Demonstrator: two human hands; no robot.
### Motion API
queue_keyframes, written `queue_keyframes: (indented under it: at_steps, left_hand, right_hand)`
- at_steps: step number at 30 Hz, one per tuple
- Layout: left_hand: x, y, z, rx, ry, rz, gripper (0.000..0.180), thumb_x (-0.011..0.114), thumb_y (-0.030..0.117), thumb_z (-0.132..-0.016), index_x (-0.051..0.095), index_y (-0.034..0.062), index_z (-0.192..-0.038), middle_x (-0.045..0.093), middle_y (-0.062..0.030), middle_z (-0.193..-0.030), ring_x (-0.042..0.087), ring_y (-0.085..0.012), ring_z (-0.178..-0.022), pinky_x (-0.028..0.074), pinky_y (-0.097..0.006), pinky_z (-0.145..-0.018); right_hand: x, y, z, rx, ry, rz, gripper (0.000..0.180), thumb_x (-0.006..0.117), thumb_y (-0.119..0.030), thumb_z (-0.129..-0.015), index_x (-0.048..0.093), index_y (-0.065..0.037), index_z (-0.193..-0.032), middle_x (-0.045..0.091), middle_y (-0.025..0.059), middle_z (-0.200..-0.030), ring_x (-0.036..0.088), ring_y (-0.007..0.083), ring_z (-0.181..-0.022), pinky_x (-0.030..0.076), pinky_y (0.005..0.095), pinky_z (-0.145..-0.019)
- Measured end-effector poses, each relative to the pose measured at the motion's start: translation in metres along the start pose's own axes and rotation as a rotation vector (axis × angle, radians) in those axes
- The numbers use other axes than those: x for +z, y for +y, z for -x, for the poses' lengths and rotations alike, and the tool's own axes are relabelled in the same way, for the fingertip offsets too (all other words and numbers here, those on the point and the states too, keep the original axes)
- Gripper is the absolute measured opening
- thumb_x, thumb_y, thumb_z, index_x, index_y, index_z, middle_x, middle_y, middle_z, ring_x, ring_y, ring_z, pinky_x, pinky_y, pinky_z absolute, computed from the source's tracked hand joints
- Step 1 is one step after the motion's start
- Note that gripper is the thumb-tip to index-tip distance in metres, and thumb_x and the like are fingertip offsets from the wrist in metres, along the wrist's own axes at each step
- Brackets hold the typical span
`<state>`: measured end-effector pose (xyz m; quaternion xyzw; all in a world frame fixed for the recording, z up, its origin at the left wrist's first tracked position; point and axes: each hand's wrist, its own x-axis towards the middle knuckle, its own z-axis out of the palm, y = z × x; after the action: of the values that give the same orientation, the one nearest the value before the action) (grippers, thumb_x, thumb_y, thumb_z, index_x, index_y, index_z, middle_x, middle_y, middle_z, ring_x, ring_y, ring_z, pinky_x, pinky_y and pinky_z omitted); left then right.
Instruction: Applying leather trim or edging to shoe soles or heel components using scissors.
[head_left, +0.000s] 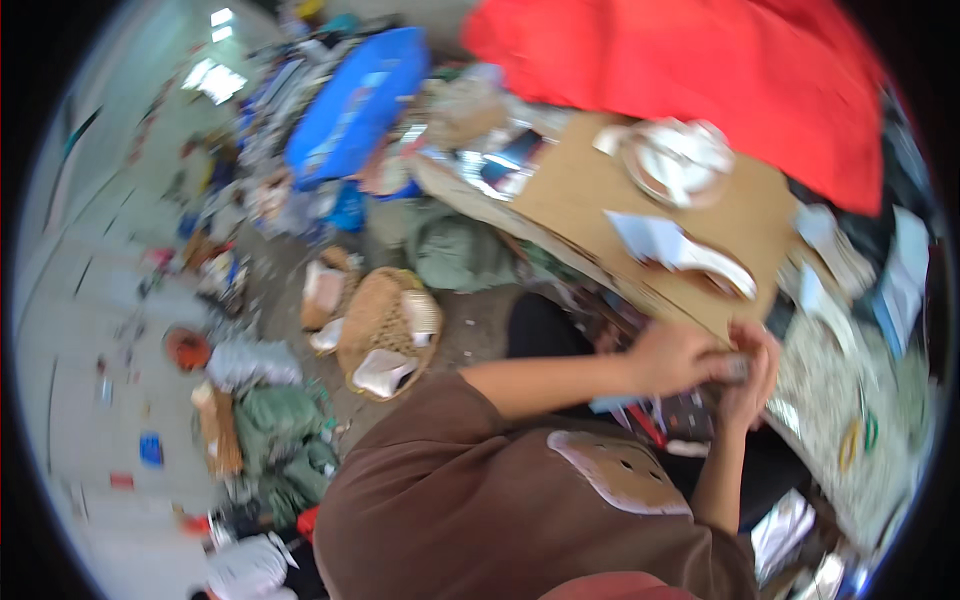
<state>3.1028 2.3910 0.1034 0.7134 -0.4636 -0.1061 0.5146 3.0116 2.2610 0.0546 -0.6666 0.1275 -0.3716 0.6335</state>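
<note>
My left hand (678,358) and my right hand (750,378) meet at the near edge of a brown cardboard sheet (570,190). Both have their fingers closed around a small greyish thing (735,368), too blurred to name. Farther in on the cardboard lies a white curved strip (725,272) with a pale blue-white flap at its left end. Beyond that, a coil of white band (680,160) sits in a round heap.
Red cloth (680,60) covers the far side. Pale papers (900,280) and a green ring (870,432) lie at the right. On the floor at left are a woven basket (370,335), green sacks (275,425) and a big blue bag (365,100).
</note>
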Motion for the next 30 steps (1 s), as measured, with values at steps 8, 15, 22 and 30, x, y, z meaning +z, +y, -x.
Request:
queue_keyframes:
  at_steps: [8,15,22,30]
  left_hand:
    - [0.000,-0.042,-0.126,0.076,-0.481,-0.661,0.055,0.061,0.062,-0.081,0.067,0.0117,-0.102,0.066,-0.0156,-0.089,0.065,-0.0358,-0.087,0.050,-0.046,-0.075]
    - [-0.055,-0.100,-0.155,-0.154,-0.832,-1.075,0.076,0.085,0.049,-0.054,0.061,0.0054,-0.111,0.065,-0.0188,-0.104,0.063,-0.0362,-0.099,0.051,-0.045,-0.081]
    - [-0.069,-0.096,-0.126,-0.179,-0.628,-1.093,0.058,0.076,0.038,-0.059,0.064,0.0065,-0.106,0.068,-0.0189,-0.098,0.066,-0.0337,-0.096,0.054,-0.044,-0.081]
    - [-0.031,-0.061,-0.126,0.365,-0.056,-1.065,0.090,0.079,0.053,-0.067,0.047,0.0111,-0.140,0.048,-0.0263,-0.135,0.042,-0.0447,-0.127,0.027,-0.058,-0.108]
  right_hand:
    - [-0.129,-0.014,0.038,0.188,0.225,0.186,0.022,0.050,-0.013,-0.099,0.057,-0.001,-0.116,0.060,0.0110,-0.118,0.060,0.0161,-0.101,0.047,0.0289,-0.085]
    - [-0.185,-0.018,0.103,0.276,0.290,0.191,0.018,0.050,-0.015,-0.100,0.061,0.000,-0.102,0.065,0.0090,-0.101,0.061,0.0143,-0.091,0.047,0.0262,-0.080]
    - [-0.216,-0.013,0.098,0.253,0.356,0.239,0.017,0.052,-0.015,-0.100,0.062,0.000,-0.099,0.065,0.0064,-0.093,0.060,0.0125,-0.086,0.047,0.0257,-0.080]
    - [-0.232,-0.032,0.096,0.216,0.454,0.326,0.013,0.059,-0.011,-0.095,0.063,0.001,-0.092,0.064,0.0046,-0.086,0.058,0.0104,-0.079,0.046,0.0236,-0.074]
